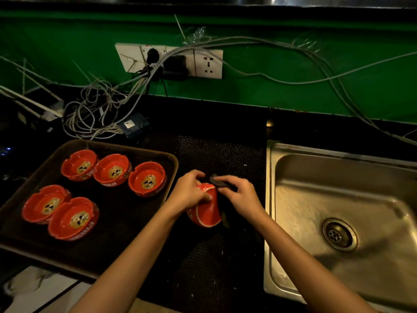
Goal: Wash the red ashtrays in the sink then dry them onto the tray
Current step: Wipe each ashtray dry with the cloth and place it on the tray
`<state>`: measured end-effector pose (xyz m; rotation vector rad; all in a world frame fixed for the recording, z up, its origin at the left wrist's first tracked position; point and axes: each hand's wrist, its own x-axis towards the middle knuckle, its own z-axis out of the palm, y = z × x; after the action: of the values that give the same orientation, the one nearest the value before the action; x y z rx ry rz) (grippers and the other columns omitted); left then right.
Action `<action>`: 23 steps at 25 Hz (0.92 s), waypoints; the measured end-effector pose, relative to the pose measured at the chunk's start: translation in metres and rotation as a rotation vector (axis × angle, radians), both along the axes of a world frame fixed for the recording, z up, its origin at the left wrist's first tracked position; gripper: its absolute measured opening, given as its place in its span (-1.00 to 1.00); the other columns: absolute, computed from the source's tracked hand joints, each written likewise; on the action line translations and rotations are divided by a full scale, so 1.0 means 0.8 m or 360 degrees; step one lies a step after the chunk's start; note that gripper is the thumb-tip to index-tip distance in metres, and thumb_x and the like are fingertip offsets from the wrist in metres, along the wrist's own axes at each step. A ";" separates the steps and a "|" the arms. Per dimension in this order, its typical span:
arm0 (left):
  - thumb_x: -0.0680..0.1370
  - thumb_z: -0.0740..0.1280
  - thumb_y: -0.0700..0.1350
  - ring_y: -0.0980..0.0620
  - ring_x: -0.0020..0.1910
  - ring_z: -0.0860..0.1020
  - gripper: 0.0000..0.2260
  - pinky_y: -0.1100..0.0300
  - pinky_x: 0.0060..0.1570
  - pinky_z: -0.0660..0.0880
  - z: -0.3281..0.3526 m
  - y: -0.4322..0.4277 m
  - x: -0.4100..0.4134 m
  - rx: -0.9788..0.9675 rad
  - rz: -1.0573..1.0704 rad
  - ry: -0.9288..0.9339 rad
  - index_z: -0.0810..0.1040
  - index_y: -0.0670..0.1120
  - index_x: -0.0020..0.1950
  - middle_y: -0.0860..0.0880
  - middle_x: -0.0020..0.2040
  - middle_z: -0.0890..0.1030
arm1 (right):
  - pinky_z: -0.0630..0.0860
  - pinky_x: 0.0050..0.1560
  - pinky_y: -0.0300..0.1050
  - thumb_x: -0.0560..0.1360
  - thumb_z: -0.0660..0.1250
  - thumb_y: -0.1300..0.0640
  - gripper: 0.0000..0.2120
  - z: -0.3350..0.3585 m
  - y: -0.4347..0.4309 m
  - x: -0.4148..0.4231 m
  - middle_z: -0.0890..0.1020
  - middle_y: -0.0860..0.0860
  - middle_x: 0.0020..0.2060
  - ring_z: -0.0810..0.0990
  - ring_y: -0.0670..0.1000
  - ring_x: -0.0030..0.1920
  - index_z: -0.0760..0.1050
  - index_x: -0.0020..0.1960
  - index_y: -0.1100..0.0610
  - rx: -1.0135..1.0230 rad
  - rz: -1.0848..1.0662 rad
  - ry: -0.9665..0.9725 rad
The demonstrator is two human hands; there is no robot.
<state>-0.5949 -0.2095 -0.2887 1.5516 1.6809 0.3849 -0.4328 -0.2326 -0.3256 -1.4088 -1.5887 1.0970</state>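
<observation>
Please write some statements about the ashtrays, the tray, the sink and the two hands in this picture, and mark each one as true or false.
1. Five red ashtrays stand on the tray. True.
2. The left hand holds a sixth ashtray over the sink. False: it holds it over the dark mat between tray and sink.
3. The right hand holds a dark cloth against the sixth ashtray. True.
4. One ashtray lies in the sink. False: only the drain shows in the basin.
5. The ashtrays on the tray lie upside down. False: they stand open side up.
</observation>
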 end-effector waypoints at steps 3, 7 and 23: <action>0.23 0.55 -0.29 -0.11 -0.04 0.62 -0.30 -0.04 0.10 0.54 -0.012 -0.011 -0.013 -0.0096 0.0189 -0.0243 0.42 -0.15 0.35 -0.16 -0.04 0.62 | 0.47 0.23 -0.18 0.48 0.35 0.28 -0.72 -0.018 -0.019 0.005 0.66 -0.10 0.06 0.58 -0.14 0.14 0.60 0.10 -0.01 -0.0287 -0.0098 0.0341; 0.28 0.45 -0.47 -0.05 -0.14 0.59 -0.43 0.09 -0.04 0.55 -0.012 -0.022 -0.007 -0.0121 0.0348 -0.0731 0.49 -0.17 0.25 -0.12 -0.15 0.59 | 0.39 0.22 -0.24 0.46 0.35 0.27 -0.72 0.006 0.003 0.007 0.64 -0.09 0.08 0.56 -0.09 0.16 0.62 0.09 0.00 -0.0053 0.0010 0.0169; 0.49 0.36 -0.31 -0.01 -0.11 0.64 -0.82 0.20 -0.05 0.58 -0.039 -0.040 0.026 -0.0025 0.0914 -0.1473 0.58 -0.29 0.09 -0.22 -0.06 0.66 | 0.06 0.21 -0.52 0.60 0.18 0.19 -0.54 -0.024 -0.048 -0.026 0.23 0.02 0.48 0.24 -0.08 0.22 0.24 0.48 0.09 0.0155 -0.0352 -0.0589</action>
<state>-0.5740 -0.2414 -0.3197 0.6341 1.3020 1.1701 -0.4533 -0.2707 -0.3450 -1.7454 -1.6603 0.6466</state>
